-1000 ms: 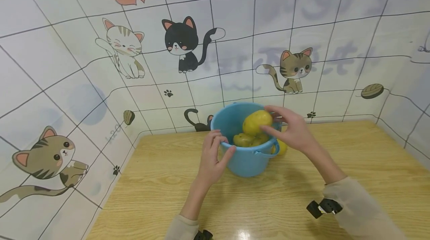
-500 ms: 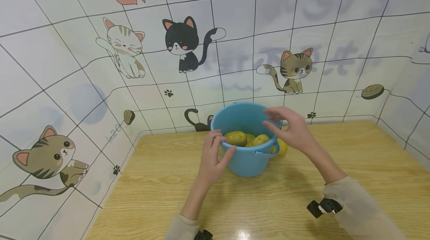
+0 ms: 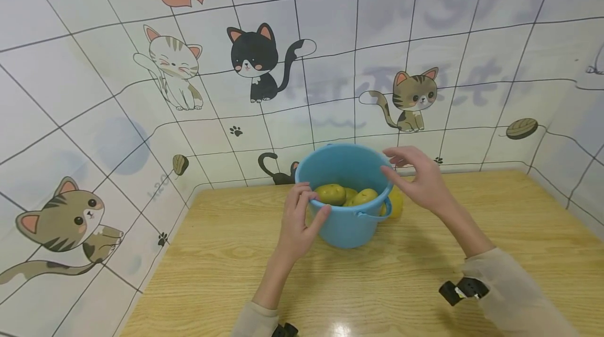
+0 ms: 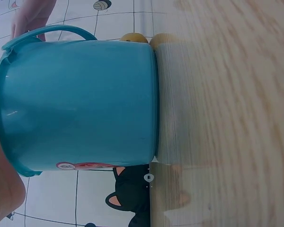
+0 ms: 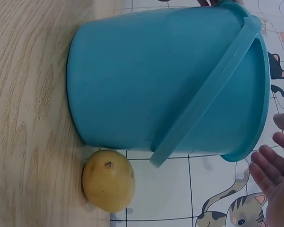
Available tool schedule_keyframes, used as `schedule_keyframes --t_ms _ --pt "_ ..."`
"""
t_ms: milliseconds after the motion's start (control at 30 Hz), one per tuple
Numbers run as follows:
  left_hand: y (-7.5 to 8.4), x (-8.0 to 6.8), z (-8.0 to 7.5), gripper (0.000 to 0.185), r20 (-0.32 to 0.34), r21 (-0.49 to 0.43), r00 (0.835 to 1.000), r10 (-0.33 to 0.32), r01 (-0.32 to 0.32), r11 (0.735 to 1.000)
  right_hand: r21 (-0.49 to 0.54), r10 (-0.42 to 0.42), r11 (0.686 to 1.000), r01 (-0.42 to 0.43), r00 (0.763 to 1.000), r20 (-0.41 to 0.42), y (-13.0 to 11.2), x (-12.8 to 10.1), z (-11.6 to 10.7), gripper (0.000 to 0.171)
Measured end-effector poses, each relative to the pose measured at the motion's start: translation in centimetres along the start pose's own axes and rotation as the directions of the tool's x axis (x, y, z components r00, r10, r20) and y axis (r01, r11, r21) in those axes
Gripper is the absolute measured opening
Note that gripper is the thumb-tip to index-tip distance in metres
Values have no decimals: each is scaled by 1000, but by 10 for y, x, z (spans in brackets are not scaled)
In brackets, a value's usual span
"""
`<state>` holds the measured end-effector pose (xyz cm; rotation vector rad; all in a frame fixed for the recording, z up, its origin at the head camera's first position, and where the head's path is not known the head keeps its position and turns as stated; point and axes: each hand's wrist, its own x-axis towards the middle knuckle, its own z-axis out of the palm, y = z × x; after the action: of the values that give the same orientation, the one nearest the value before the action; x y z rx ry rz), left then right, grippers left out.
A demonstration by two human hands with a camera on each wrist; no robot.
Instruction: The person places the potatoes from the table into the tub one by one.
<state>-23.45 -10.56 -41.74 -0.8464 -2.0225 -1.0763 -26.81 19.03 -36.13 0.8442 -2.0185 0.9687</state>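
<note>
Gripping blue bucket (image 3: 346,221) rim with left hand (image 3: 298,221); right hand (image 3: 420,182) spread, empty, beside rim. Potatoes (image 3: 331,194) inside seen from head only. Loose potato (image 5: 108,180) against bucket's base clear from right wrist only.

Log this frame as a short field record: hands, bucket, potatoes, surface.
left hand: grips the near-left rim of the blue bucket
right hand: open, empty, just right of the bucket's rim
bucket: upright on the wooden table, handle down
potatoes in bucket: several, exact count unclear
potato on table: one, by the bucket's base on its right, against the wall
</note>
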Motion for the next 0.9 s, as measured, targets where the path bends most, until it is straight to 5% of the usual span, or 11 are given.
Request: schedule_keyframes --t_ms 500,900 --pt "0 0 0 33 9 1 1000 -15 15 1000 -67 172 983 -169 984 40 30 -22 -14 38" --pt "0 0 0 37 -2 2 1000 -1 1 1000 -89 320 947 -309 933 163 47 -38 -18 46"
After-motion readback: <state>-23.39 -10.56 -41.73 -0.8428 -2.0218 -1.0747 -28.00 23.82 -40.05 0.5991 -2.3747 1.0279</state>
